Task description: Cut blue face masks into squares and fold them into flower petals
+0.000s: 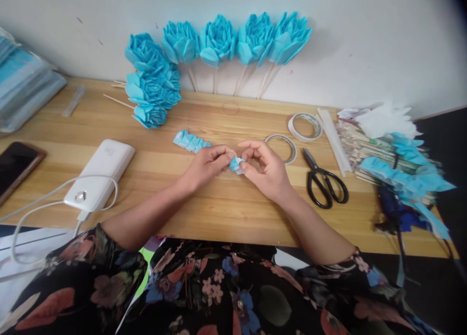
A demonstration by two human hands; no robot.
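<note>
Between my hands, over the middle of the table, is a small folded piece of light blue material (237,165) with whitish patches. My left hand (215,162) pinches its left side. The thumb and a finger of my right hand (263,167) close on its right side, the other fingers curled above. Just behind my left hand lies a pleated light blue strip (191,141). A ring of tape (282,148) rests flat beyond my right hand, partly covered by it.
Blue paper-like flowers on sticks (219,41) lean on the wall; others are piled at left (151,82). Black-handled scissors (324,179), a wider tape roll (305,126) and glue sticks (333,143) lie right. A cabled power bank (102,174) and phone (18,167) lie left.
</note>
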